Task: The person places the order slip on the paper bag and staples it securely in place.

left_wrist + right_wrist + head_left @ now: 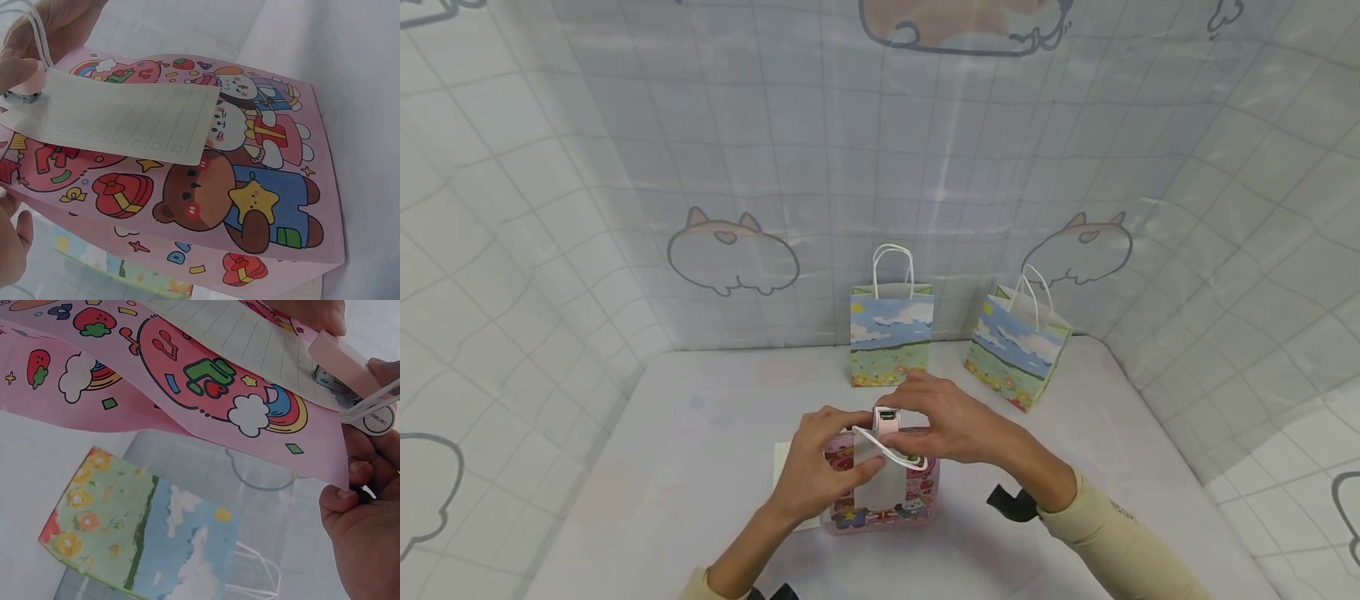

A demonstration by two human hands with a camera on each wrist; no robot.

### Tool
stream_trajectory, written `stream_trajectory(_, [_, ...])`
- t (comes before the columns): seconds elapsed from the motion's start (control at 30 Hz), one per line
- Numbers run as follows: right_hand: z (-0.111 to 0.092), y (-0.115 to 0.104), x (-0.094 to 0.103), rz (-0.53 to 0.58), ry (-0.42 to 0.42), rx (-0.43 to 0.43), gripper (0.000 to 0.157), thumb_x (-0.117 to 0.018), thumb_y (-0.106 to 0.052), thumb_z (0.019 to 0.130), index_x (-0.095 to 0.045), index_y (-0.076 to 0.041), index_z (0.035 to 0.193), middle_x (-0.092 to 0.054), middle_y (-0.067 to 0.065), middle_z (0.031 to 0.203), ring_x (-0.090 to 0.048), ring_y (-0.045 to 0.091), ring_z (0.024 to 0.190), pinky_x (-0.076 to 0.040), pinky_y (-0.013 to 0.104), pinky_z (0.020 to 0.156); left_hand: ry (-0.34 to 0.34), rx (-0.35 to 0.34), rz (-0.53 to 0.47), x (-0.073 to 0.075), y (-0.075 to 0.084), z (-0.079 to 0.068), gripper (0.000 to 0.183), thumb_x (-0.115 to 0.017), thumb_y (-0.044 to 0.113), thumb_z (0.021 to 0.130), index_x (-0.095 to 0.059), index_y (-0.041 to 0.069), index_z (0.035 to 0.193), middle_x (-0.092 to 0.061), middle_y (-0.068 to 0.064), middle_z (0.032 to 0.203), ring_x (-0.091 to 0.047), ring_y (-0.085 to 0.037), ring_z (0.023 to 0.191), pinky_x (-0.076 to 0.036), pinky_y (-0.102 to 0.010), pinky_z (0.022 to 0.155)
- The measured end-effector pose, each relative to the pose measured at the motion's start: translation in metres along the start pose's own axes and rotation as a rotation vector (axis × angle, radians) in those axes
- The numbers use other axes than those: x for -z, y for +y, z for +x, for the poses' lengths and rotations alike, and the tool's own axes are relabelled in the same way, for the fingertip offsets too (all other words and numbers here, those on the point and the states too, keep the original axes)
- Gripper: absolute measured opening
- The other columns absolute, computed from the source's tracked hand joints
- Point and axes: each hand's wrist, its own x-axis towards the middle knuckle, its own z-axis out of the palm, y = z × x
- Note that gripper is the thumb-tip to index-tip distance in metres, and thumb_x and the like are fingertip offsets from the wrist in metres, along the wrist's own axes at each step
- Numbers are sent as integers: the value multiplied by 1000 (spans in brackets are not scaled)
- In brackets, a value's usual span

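Pale gridded sheeting [850,150] printed with cartoon animals surrounds a white table [700,433]. Near the middle of the table is a pink gift bag [922,492], covered with a bear, hearts and rainbows; it serves as the landmark. Across its front lies a strip of lined paper [125,115], with one end at the bag's top edge beside the white cord handles [891,450].

At that edge the right hand [951,421] grasps a small pale-pink stapler [887,421], its metal end against the paper. The left hand [816,471] is at the bag's top left, its index finger reaching toward the stapler and its thumb over the paper; whether it pinches the bag cannot be told.

Beyond the pink bag stands a landscape-print bag [891,337]; a second landscape bag [1018,346] leans farther right. Just left of the pink bag lies a pale sheet [782,457].
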Motion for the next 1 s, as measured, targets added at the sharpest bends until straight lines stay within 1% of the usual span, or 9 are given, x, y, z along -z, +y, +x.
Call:
stream_trajectory(0.1, [0, -1, 1, -2, -5, -4, 33, -68, -40, 95, -70, -24, 124, -67, -18, 112, -55, 3, 108, -44, 45, 107, 0, 11, 12, 1, 1, 1, 47, -86, 29, 79, -68, 28, 123, -70, 14, 110, -56, -8, 100, -34, -43, 89])
stream_trajectory(0.23, [1, -1, 0, 1, -10, -19, 35, -67, -42, 95, -69, -24, 125, -68, -17, 112, -55, 5, 109, -36, 51, 113, -7, 53, 34, 3, 3, 3, 44, -87, 31, 78, -69, 29, 118, -68, 16, 109, -54, -7, 100, -35, -44, 88])
stream_trajectory(0.3, [1, 0, 0, -1, -11, -25, 36, -67, -43, 95, -69, -24, 125, -68, -17, 113, -56, 5, 109, -32, 53, 115, -9, 63, 46, 3, 3, 4, 44, -88, 31, 76, -69, 30, 116, -67, 17, 107, -53, -6, 99, -35, -44, 88])
stream_trajectory(0.37, [2, 1, -1, 1, -14, -33, 37, -67, -44, 95, -69, -24, 126, -68, -18, 115, -56, 5, 110, -30, 53, 116, -9, 62, 64, 4, 3, 5, 44, -89, 31, 75, -70, 29, 114, -67, 18, 105, -51, -6, 96, -35, -43, 87])
stream_trajectory(0.5, [2, 2, -2, 22, -38, -72, 42, -70, -46, 92, -68, -24, 128, -67, -20, 119, -55, 4, 111, -42, 46, 108, -1, 59, 82, 4, 3, 4, 44, -91, 29, 73, -71, 29, 112, -65, 19, 99, -48, -9, 92, -33, -42, 84])
stream_trajectory(0.6, [2, 3, -2, -8, -76, -104, 44, -72, -51, 88, -70, -24, 123, -67, -20, 115, -54, 4, 106, -50, 37, 94, 8, 65, 84, 3, 3, 4, 46, -91, 26, 71, -71, 30, 111, -61, 20, 96, -45, -13, 92, -32, -43, 83])
stream_trajectory(0.73, [3, 5, -5, -103, -128, -119, 43, -73, -58, 85, -72, -24, 110, -67, -20, 103, -52, 5, 97, -48, 31, 83, 12, 71, 82, 3, 3, 3, 49, -91, 23, 69, -70, 32, 113, -59, 19, 97, -43, -15, 92, -31, -43, 82])
stream_trajectory(0.83, [3, 5, -7, -134, -138, -128, 42, -73, -59, 85, -70, -24, 107, -66, -18, 100, -51, 6, 99, -48, 31, 84, 14, 68, 81, 3, 3, 4, 51, -91, 23, 68, -70, 32, 113, -60, 19, 99, -43, -15, 91, -31, -42, 82])
stream_trajectory(1.0, [2, 5, -7, -105, -147, -146, 40, -73, -57, 86, -69, -24, 109, -65, -17, 103, -55, 11, 103, -50, 32, 87, 17, 55, 87, 3, 2, 4, 51, -91, 23, 68, -69, 32, 113, -60, 19, 98, -42, -9, 90, -30, -42, 82])
